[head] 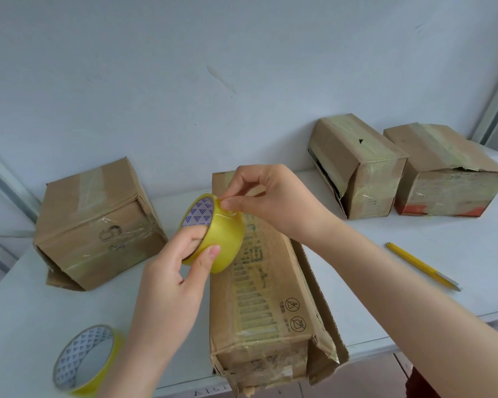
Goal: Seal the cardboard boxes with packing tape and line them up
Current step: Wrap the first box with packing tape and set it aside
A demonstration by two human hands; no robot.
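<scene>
The white surface (pixel 385 282) runs along a wall and carries four cardboard boxes. The long box (pixel 270 297) lies in the middle, end-on to the person, with a side flap loose along its right edge and old tape wrinkled over its top. A squat box (pixel 98 234) sits to its left, and two more boxes (pixel 357 168) (pixel 449 173) stand side by side at the far right, all three already streaked with tape.

The tape roll (pixel 222 242) is held in the air just above the long box. The left hand (pixel 170 282) grasps it, thumb on the outer face and fingers through the core. The right hand (pixel 270 202) pinches at the roll's upper rim with its fingertips (pixel 227 206), apparently picking for the loose end.

So the step looks like starting a strip for the long box. Next, the end has to be lifted free and pulled out, then stuck down across the open flap.

A spare roll (pixel 87 360) lies at the near left edge. A yellow pen (pixel 420 265) lies to the right, well apart from the long box.
</scene>
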